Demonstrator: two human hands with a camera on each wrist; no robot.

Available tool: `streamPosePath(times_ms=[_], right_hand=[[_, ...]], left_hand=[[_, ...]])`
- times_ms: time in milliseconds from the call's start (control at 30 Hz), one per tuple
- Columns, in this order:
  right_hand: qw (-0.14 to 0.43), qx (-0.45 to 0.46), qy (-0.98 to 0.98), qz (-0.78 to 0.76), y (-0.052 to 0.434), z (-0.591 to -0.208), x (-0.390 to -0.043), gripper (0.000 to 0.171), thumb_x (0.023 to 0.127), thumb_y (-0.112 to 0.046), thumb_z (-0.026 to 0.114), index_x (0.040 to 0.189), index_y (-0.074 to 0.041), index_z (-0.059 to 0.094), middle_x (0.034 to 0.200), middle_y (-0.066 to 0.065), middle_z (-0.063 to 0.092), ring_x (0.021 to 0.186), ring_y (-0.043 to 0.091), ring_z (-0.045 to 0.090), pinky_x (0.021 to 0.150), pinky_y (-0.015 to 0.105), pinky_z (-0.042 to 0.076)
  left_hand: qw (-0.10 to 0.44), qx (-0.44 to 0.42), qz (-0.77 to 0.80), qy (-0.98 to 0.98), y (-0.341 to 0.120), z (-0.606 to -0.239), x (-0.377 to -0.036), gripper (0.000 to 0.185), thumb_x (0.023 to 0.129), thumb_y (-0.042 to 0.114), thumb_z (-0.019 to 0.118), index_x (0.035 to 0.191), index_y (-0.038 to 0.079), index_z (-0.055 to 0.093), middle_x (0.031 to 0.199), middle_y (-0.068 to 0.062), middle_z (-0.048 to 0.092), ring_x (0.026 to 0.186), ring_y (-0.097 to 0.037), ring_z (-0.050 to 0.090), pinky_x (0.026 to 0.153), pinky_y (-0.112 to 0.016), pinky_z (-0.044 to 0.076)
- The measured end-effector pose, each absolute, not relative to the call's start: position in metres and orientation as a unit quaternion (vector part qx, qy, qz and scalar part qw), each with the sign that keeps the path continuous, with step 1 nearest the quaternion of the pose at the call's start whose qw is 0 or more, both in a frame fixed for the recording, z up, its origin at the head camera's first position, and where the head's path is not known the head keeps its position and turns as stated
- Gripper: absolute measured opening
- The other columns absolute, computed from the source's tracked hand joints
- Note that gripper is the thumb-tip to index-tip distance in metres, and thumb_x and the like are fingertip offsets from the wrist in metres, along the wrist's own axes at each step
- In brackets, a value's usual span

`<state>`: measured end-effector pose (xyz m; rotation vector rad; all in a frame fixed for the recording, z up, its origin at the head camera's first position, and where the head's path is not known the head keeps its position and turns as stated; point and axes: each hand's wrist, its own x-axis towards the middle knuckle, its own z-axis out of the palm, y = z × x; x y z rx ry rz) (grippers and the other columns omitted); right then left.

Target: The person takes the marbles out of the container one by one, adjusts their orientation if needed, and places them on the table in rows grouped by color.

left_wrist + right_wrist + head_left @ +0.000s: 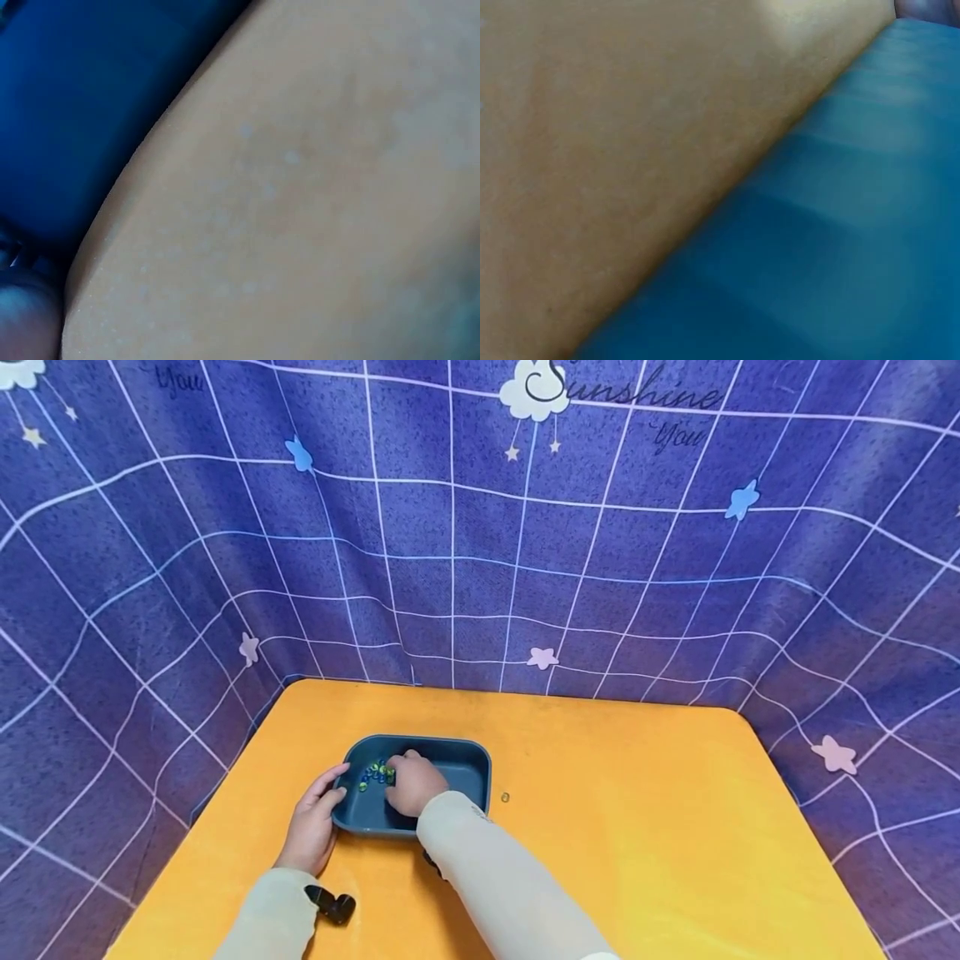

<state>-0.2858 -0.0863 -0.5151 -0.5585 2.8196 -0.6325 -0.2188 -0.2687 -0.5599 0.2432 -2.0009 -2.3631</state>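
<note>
A dark blue-green rectangular plastic tub [465, 774] stands on the orange table. Several small glass marbles [365, 783], green-yellow and blue, lie together on the left part of its floor. My left hand [311, 827] grips the tub's left end, thumb and fingers at the rim. Inside the tub, my right hand [417, 783] reaches down with bent fingers beside the marbles. Its fingertips are partly hidden, and I cannot tell whether they pinch a marble. In both wrist views, skin fills much of the picture, with the blue tub [840, 247] beside it.
One small clear round piece [506, 797] lies on the orange table [637, 827], right of the tub. A blue curtain [480, 560] with a white grid and stars hangs around the table's back and sides. A black wrist strap [330, 903] sits at the left cuff.
</note>
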Motion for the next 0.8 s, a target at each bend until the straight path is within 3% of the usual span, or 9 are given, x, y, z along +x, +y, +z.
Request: streamPosePath(times_ms=[333, 800], right_hand=[[0.104, -0.196, 0.952, -0.211, -0.0864, -0.5163, -0.2912, 0.033, 0.096, -0.025, 0.075, 0.128, -0.024, 0.072, 0.117, -0.003, 0.06, 0.099, 0.011, 0.059, 0.092, 0.03, 0.054], [0.089, -0.196, 0.959, -0.184, -0.0866, -0.5151, -0.2891, 0.022, 0.095, -0.016, 0.075, 0.116, -0.022, 0.075, 0.103, -0.005, 0.062, 0.094, 0.01, 0.06, 0.089, 0.028, 0.055]], left_hand=[[0.009, 0.085, -0.756, -0.649, -0.2696, -0.559, -0.2173, 0.045, 0.111, 0.014, 0.043, 0.156, 0.014, 0.044, 0.17, -0.001, 0.017, 0.153, -0.021, 0.02, 0.119, -0.036, 0.031], [0.023, 0.082, -0.759, -0.645, -0.2699, -0.5584, -0.2167, 0.046, 0.111, 0.011, 0.043, 0.156, 0.009, 0.043, 0.17, -0.004, 0.017, 0.154, -0.02, 0.018, 0.121, -0.039, 0.027]])
